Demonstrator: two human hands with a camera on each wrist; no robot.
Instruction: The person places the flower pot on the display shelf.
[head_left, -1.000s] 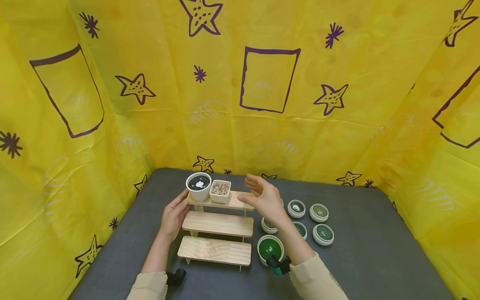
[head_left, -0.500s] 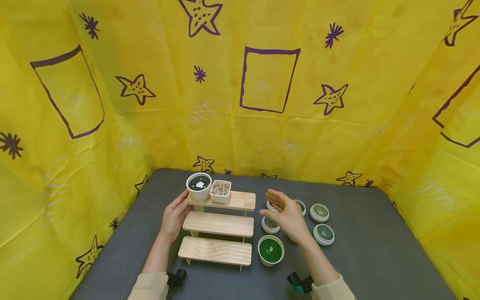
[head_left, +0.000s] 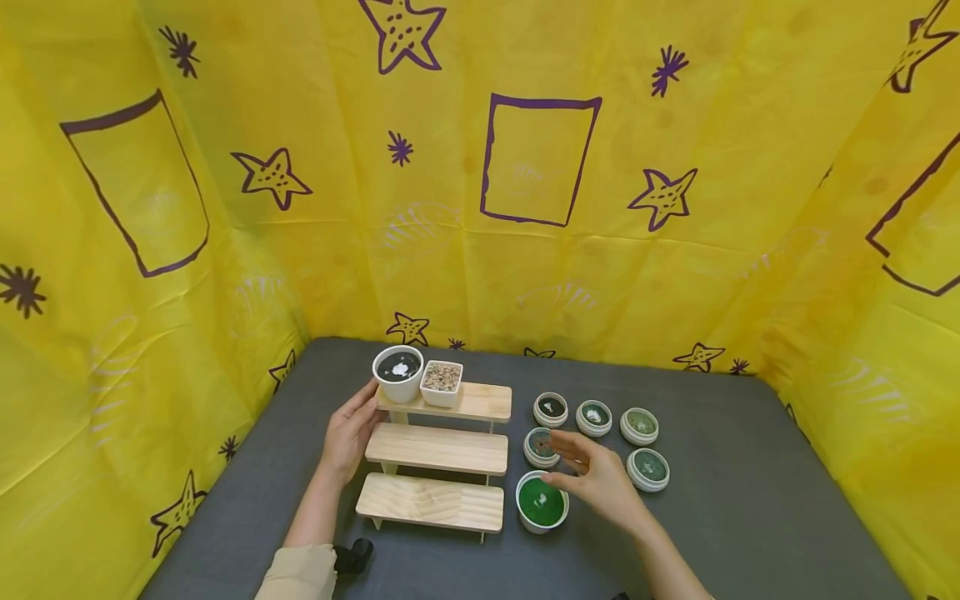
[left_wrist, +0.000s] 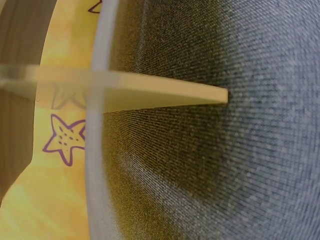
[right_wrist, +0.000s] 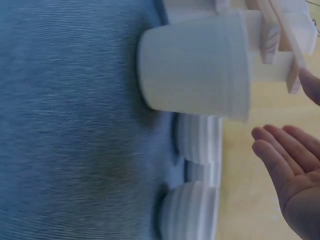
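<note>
A three-tier wooden display stand (head_left: 437, 450) stands on the dark grey table. My left hand (head_left: 347, 437) holds the left end of its top tier, with fingertips partly hidden beside a white round pot (head_left: 398, 387). That pot has a dark filling with a white patch, and next to it is a small square white dish (head_left: 441, 387) of tan bits. My right hand (head_left: 600, 482) holds nothing, fingers loosely extended and thumb apart. Its thumb overlaps the rim of a larger white pot (head_left: 542, 503) with a bright green filling, right of the lowest tier.
Several small white ribbed bowls with dark or green fillings stand to the right, among them a dark one (head_left: 551, 409) and a green one (head_left: 648, 468). One is mostly hidden behind my right hand. A yellow patterned cloth (head_left: 525, 283) walls the table's back and sides.
My right hand has moved from the right end of the top tier rightward and toward me, over the small bowls to the green-filled pot. My left hand has stayed still.
</note>
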